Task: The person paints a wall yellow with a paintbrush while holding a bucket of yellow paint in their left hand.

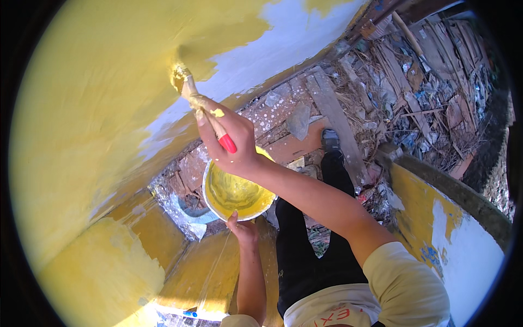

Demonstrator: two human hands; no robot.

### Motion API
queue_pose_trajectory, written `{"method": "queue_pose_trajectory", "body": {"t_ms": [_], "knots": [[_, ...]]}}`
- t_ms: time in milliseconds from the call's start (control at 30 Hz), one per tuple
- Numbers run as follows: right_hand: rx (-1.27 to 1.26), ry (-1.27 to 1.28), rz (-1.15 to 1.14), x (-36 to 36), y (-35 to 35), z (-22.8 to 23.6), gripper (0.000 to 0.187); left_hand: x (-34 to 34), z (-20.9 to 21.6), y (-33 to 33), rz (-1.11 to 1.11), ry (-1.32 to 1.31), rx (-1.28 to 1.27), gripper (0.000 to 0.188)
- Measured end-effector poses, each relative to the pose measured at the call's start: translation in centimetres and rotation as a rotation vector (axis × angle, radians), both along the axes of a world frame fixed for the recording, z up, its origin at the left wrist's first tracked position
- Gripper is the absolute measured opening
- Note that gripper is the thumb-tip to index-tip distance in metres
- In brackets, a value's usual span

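My right hand (231, 136) is closed around the wooden handle of a paintbrush (189, 90). The handle's red end sticks out below my fingers, and yellow paint smears my fingers. Thick yellow paint coats the bristles, which are at the wall (109, 98); whether they touch it I cannot tell. Below that hand, my left hand (243, 229) grips the near rim of a round bucket (239, 199), thumb over the edge. Yellow paint covers the bucket's inside. Fresh yellow covers most of the wall, while a pale lavender-white patch (256, 54) runs along its lower part.
Broken boards (332, 109) and paint-spattered bricks cover the ground around my foot (330, 140). A heap of wood scraps and plastic litter (419, 92) lies at the far right. Near my right side stands a low yellow-and-white wall (436, 218) with a dark top edge.
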State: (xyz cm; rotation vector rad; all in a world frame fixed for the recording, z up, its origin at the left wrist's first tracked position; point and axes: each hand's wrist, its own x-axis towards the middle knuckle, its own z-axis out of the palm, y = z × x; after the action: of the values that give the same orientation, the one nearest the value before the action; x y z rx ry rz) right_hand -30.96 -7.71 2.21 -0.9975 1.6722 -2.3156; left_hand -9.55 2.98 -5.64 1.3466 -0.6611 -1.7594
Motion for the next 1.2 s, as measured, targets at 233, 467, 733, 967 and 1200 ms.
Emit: {"method": "queue_pose_trajectory", "body": {"t_ms": [233,467,733,967,1200], "knots": [[0.027,-0.362,-0.102,-4.0,0.6,-6.3,0.026,1.4,-0.4,0.9,-0.082,-0.059,0.003,0.063],[0.128,-0.333,-0.370,-5.1,-0.4,-6.7,0.023,3.7,-1.8,1.7,-0.091,-0.056,0.010,0.063],[-0.208,0.304,0.008,-0.6,-1.2,0.7,0.023,2.9,-0.9,1.2,-0.060,-0.034,-0.013,0.062],[0.161,-0.278,-0.333,-5.2,1.2,-7.7,0.022,2.5,-0.8,0.9,-0.053,-0.025,-0.029,0.062],[0.115,-0.054,-0.189,-0.7,-0.5,-4.1,0.025,2.7,-0.8,1.5,-0.018,-0.070,0.026,0.063]]}}
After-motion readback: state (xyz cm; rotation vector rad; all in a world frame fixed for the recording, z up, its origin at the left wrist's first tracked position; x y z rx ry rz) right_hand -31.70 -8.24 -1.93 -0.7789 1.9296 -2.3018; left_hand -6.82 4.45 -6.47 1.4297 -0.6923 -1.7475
